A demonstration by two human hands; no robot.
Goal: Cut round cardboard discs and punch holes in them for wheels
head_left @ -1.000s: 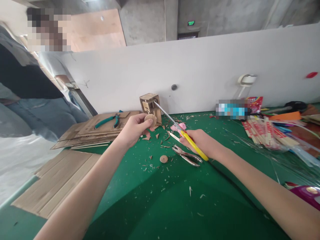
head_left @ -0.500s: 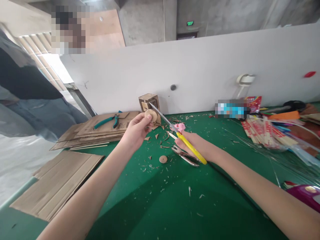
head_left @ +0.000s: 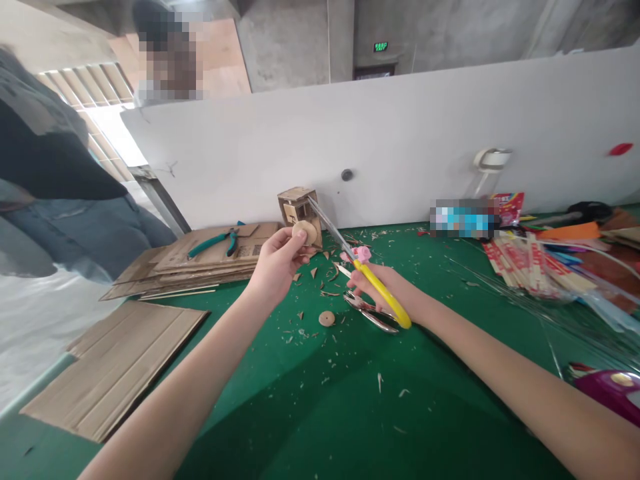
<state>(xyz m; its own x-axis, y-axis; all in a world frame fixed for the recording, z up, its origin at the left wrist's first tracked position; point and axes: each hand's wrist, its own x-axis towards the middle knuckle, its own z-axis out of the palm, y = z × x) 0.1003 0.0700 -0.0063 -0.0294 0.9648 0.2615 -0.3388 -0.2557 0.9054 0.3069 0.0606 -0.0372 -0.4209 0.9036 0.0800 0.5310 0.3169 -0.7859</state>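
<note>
My left hand [head_left: 278,262] pinches a small round cardboard disc [head_left: 305,231] above the green table [head_left: 320,413]. Yellow-handled scissors [head_left: 365,273] are gripped in my right hand [head_left: 387,288], blades pointing up and left toward the disc. A second cardboard disc [head_left: 327,318] lies on the mat below, among cardboard scraps. A metal hole punch [head_left: 373,313] rests just under my right hand. A small cardboard box model [head_left: 295,203] stands against the white partition behind the disc.
Flat cardboard sheets [head_left: 115,367] lie at the left, with teal-handled pliers [head_left: 215,241] on a farther stack. Packets of sticks and coloured supplies [head_left: 535,267] crowd the right. A purple object [head_left: 610,390] sits at the right edge. Another person [head_left: 55,193] stands at the left.
The scissor blades have swung slightly right, away from the disc. My left hand has shifted the disc a little. The person at the left has moved.
</note>
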